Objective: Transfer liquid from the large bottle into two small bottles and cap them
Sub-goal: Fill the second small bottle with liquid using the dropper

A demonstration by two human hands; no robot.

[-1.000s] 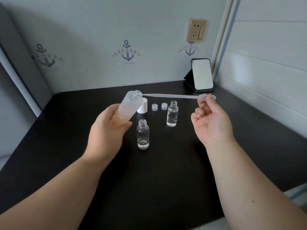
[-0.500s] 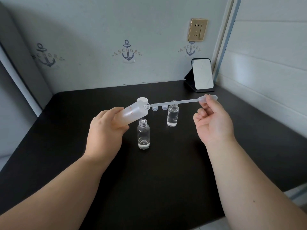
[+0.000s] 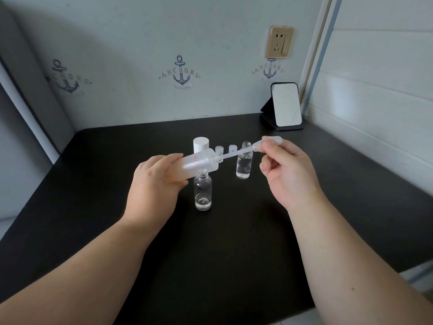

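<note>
Two small bottles stand uncapped on the bench (image 3: 93, 184): the near small bottle (image 3: 203, 191) holds a shallow layer of clear liquid, and the far small bottle (image 3: 244, 160) is filled to roughly half. The left hand (image 3: 154, 184) grips the large bottle (image 3: 196, 164) by its body, tilted almost level with its open neck pointing right. The right hand (image 3: 287, 170) pinches the bulb of the pipette (image 3: 248, 151) between thumb and forefinger, the other fingers curled; the pipette tip sits inside the large bottle's neck. The step in hand appears to be drawing liquid. The next move calls for releasing the bulb to load the pipette, withdrawing the tip without dripping, then emptying it into the near small bottle. Two small caps (image 3: 225, 148) and the large white cap (image 3: 201, 145) wait behind the bottles.
</note>
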